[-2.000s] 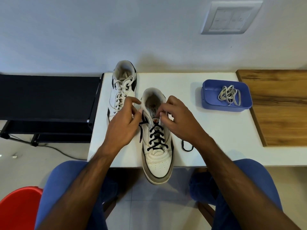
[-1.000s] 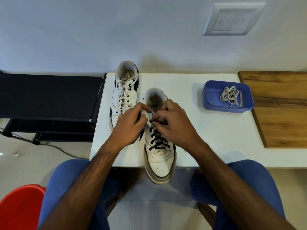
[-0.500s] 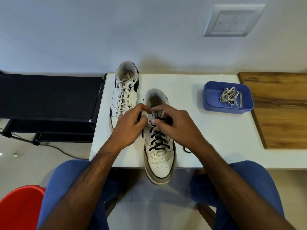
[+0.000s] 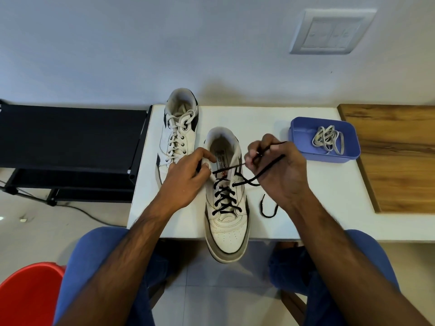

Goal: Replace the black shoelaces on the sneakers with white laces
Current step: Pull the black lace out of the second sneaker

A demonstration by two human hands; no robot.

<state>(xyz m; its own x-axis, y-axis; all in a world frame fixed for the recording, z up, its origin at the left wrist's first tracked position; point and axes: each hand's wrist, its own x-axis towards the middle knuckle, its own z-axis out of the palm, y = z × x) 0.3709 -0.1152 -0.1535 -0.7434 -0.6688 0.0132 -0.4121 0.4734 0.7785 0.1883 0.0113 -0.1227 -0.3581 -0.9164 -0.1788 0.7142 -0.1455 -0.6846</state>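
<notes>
At frame centre, on the white table below a pale wall, my right hand pinches the sneaker's black lace; my left hand grips, I think, its collar.

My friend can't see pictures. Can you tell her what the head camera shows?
A person's right hand pulls a black lace out of a white sneaker while the left hand holds its collar. Another sneaker, already laced white, stands beside it, and a blue tray holds a white lace.

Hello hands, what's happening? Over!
Left hand holds near sneaker. Right hand pinches black lace, top eyelets unthreaded. White lace in tub. Nothing blocking.
</notes>
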